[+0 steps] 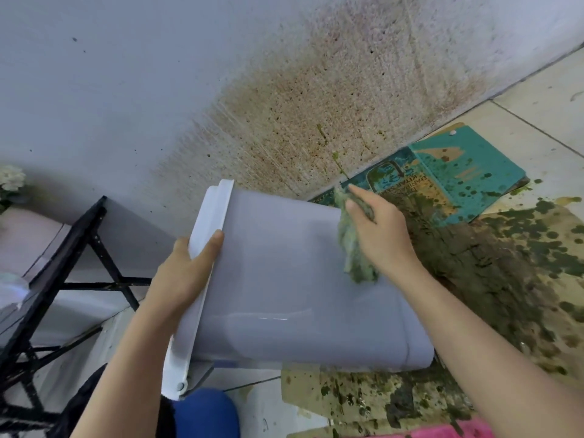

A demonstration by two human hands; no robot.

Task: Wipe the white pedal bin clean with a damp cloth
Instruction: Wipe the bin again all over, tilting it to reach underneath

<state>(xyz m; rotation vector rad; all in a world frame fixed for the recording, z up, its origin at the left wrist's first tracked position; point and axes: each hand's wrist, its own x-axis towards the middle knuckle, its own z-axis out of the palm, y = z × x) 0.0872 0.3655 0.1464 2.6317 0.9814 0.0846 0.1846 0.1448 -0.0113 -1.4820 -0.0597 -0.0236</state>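
Observation:
The white pedal bin (284, 279) lies tipped on its side, its lid end toward the left and its base toward the right. My left hand (186, 267) grips the lid rim at the bin's left end, thumb on top. My right hand (382, 235) presses a green-stained damp cloth (354, 248) against the bin's upper side near its base end. The bin's side shows a wet sheen.
Flattened cardboard (505, 279), spattered with dark green and brown muck, covers the tiled floor to the right. A teal printed carton (458, 175) lies by the stained wall (316, 105). A black metal table frame (63, 279) stands at the left. A blue object (205, 412) sits below the bin.

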